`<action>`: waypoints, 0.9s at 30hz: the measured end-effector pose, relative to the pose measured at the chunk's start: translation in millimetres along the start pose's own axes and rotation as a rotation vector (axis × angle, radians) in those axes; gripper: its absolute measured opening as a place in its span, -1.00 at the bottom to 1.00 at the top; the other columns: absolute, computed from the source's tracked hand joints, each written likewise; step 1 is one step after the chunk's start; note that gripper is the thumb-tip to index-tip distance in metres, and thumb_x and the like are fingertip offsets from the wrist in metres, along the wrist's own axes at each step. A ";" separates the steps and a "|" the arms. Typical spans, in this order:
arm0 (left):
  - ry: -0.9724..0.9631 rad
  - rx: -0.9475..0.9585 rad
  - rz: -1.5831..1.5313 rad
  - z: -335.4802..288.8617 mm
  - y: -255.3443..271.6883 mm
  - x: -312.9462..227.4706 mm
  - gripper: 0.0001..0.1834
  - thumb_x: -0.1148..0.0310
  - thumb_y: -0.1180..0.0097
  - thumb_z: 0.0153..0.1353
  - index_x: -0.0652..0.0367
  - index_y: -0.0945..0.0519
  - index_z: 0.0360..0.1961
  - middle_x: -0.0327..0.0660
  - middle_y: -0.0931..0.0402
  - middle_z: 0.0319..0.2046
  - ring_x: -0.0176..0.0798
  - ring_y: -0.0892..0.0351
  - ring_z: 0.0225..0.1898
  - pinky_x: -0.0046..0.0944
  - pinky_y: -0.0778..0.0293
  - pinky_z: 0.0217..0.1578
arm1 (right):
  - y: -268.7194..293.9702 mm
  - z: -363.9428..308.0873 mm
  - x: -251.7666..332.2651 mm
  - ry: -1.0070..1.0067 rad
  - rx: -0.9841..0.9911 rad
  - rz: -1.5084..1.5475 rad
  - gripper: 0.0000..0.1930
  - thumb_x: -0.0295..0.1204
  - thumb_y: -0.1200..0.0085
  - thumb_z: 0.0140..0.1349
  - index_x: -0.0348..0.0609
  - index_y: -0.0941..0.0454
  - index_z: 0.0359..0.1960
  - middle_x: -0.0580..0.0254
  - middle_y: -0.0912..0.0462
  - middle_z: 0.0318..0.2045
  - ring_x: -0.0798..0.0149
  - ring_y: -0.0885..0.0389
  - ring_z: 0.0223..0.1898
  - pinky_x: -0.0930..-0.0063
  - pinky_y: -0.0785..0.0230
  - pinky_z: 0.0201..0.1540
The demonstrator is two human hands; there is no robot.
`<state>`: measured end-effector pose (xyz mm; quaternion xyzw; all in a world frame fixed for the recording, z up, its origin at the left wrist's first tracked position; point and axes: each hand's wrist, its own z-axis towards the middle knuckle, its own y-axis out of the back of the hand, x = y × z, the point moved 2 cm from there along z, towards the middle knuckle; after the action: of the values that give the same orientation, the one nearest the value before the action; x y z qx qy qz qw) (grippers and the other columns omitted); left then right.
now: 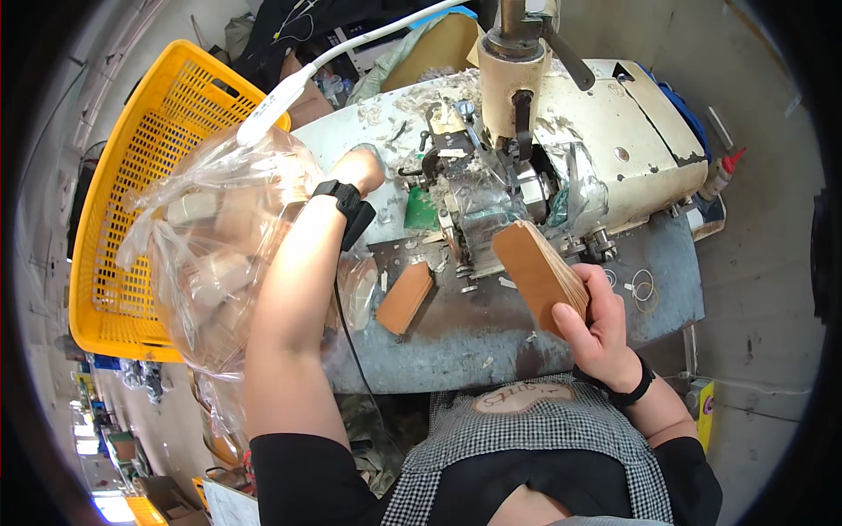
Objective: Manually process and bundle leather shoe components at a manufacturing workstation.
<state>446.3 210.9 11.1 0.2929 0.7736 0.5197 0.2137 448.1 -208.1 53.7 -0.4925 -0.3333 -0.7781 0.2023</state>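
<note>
A stack of brown leather pieces (pixel 537 272) with pale edges is gripped in my right hand (pixel 601 324), thumb on the brown face and fingers behind. It is held tilted above the table, in front of the machine head. My left hand (pixel 361 168) reaches to the far left part of the table, between a clear plastic bag and the machine; its fingers are hidden from view. Another small stack of brown leather pieces (pixel 406 298) lies on the table, left of the machine's base. The leather-working machine (pixel 513 105) stands in the middle, strewn with grey shavings.
A yellow plastic crate (pixel 127 167) at the left holds the clear bag (pixel 228 237) of pale pieces. A white lamp (pixel 276 105) hangs over the bag. Rubber bands (pixel 645 289) lie at the table's right; a red-tipped bottle (pixel 721 173) stands beyond. A black cable (pixel 351 342) crosses the front edge.
</note>
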 end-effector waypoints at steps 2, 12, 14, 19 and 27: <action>0.018 -0.019 0.020 13.3 -3.4 3.0 -0.59 0.16 -0.22 0.20 0.39 -0.64 -0.20 -0.01 -0.66 -0.43 -0.13 -0.67 -0.54 -0.19 -0.57 -0.56 | 1.7 1.1 -2.5 -0.009 0.001 0.014 -0.66 -0.39 -0.12 0.26 -0.32 -0.39 -0.02 0.17 -0.63 -0.49 0.41 -0.60 -0.51 0.52 -0.39 -0.45; -0.118 -0.188 0.188 5.2 -0.2 11.6 -0.55 0.10 -0.28 0.11 0.35 -0.68 -0.23 0.11 -0.68 -0.24 0.01 -0.72 -0.30 -0.07 -0.62 -0.26 | 0.7 14.6 -5.7 -0.116 0.067 0.202 -0.67 -0.36 -0.10 0.29 -0.31 -0.38 -0.03 0.25 -0.62 -0.49 0.48 -0.56 -0.49 0.58 -0.36 -0.43; -0.193 -0.452 0.243 -16.9 5.4 11.4 -0.72 0.22 -0.27 0.03 0.24 -0.68 -0.35 0.11 -0.66 -0.33 0.06 -0.69 -0.25 -0.02 -0.59 -0.22 | 1.8 13.2 -6.4 -0.115 0.045 0.206 -0.68 -0.36 -0.10 0.29 -0.31 -0.38 -0.04 0.25 -0.62 -0.49 0.48 -0.55 -0.49 0.58 -0.36 -0.43; -0.883 -0.765 -0.181 -133.0 38.3 -37.3 -0.73 0.44 -0.41 -0.05 0.22 -0.49 -0.53 -0.18 -0.44 -0.57 -0.18 -0.43 -0.55 -0.26 -0.36 -0.51 | 2.8 15.0 -14.5 -0.191 0.003 0.223 -0.70 -0.35 -0.10 0.31 -0.29 -0.41 -0.05 0.26 -0.63 -0.43 0.51 -0.56 -0.43 0.58 -0.38 -0.38; -1.306 -0.510 -0.053 -189.8 -6.0 -106.8 -0.38 0.49 -0.26 -0.15 0.24 -0.47 0.05 -0.04 -0.45 0.07 0.01 -0.46 0.11 -0.06 -0.42 0.10 | -25.4 23.5 -15.1 -0.294 0.064 0.325 -0.67 -0.34 -0.10 0.33 -0.30 -0.39 0.01 0.24 -0.62 -0.34 0.53 -0.57 -0.33 0.59 -0.42 -0.31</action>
<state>403.1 8.2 78.3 0.4669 0.3476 0.3973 0.7094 453.2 -173.8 38.8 -0.6413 -0.2999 -0.6440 0.2899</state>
